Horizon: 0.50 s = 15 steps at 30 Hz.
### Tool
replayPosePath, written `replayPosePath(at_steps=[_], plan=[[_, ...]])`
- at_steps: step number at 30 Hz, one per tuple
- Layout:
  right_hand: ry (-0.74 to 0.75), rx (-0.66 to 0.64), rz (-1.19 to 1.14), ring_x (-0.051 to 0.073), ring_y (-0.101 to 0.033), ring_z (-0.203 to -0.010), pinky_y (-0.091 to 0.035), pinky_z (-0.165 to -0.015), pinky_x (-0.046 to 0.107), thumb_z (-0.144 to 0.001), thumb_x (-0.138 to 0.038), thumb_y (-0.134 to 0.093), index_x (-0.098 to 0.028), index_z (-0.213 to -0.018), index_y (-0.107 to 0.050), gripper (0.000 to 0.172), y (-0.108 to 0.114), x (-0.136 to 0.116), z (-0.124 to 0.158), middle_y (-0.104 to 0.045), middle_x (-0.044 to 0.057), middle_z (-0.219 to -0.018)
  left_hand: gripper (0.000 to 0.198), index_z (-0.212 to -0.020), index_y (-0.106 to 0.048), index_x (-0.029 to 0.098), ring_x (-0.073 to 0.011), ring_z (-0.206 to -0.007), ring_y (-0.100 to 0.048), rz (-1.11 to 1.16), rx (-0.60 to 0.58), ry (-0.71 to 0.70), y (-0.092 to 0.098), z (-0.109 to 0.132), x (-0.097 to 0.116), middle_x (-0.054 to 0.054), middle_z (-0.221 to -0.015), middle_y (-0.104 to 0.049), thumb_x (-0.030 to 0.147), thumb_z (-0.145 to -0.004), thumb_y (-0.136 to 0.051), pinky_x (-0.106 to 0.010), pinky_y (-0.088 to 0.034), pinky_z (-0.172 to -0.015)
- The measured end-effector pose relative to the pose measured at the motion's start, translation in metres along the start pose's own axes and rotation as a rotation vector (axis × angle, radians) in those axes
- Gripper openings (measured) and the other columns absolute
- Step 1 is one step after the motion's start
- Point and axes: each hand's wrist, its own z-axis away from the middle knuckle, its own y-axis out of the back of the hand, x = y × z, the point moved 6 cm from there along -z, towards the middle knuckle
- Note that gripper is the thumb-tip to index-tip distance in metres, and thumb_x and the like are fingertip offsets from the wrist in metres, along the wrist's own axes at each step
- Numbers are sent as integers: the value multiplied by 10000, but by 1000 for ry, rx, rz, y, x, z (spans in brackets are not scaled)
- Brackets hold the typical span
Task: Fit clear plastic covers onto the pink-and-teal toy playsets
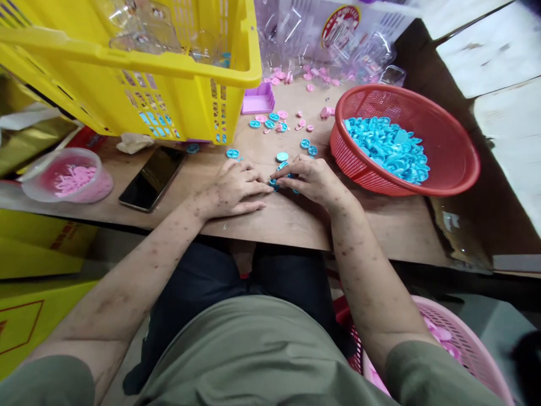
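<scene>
My right hand rests on the table with its thumb and fingers closed around a small round blue plastic piece. My left hand lies palm down with fingers stretched out, its fingertips reaching that same piece. Partly under my right fingers are more blue pieces, including one ring-shaped piece. Just beyond lies a pale blue disc. Two spoked blue discs sit past my right hand, one of them a blue wheel-like disc. Another blue disc is beyond my left hand.
A red basket of blue pieces stands right; a yellow crate with clear packaging stands left. A phone and a tub of pink pieces lie left. Pink pieces and a purple tray are further back.
</scene>
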Motion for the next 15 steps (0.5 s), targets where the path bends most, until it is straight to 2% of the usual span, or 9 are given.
replayPosePath(at_steps=[3,6,9,12,15], plan=[[-12,-26,30,243,-707,-929,-533,-906,379,-1089,-375,-852,-292,-1188,-947,160,-2,-2,-1,-849,69,-1056,323,-1371,-843,283,-392,-1394,-624,-53,12,9,1,5,-5,-99,-1389,-847,418,-1118,-692,-625,-398,-1223],[-5,-45,44,259,-701,-963,-537,-923,393,-1092,-366,-852,-319,-1214,-943,160,-2,-3,-1,-852,64,-1059,273,-1227,-864,271,-371,-1332,-658,-87,44,33,8,9,-8,-89,-1301,-864,410,-1127,-652,-605,-410,-1194],[9,-58,38,277,-695,-1016,-556,-948,418,-1070,-339,-874,-339,-1249,-935,189,0,-3,1,-866,62,-1100,271,-1120,-851,256,-355,-1265,-688,-115,158,112,21,14,-14,-89,-1220,-849,423,-1124,-638,-577,-448,-1162],[4,-55,18,297,-699,-1083,-569,-999,458,-1056,-351,-886,-349,-1228,-934,178,2,-1,2,-885,56,-1163,263,-1121,-827,246,-352,-1271,-686,-143,299,249,33,20,-25,-94,-1226,-817,418,-1124,-628,-543,-479,-1162],[19,-61,-19,318,-726,-1168,-552,-1093,510,-1035,-387,-908,-342,-1195,-936,169,1,-1,1,-898,45,-1170,259,-1100,-803,230,-347,-1250,-684,-160,392,352,38,24,-32,-103,-1219,-797,407,-1131,-616,-535,-486,-1189]])
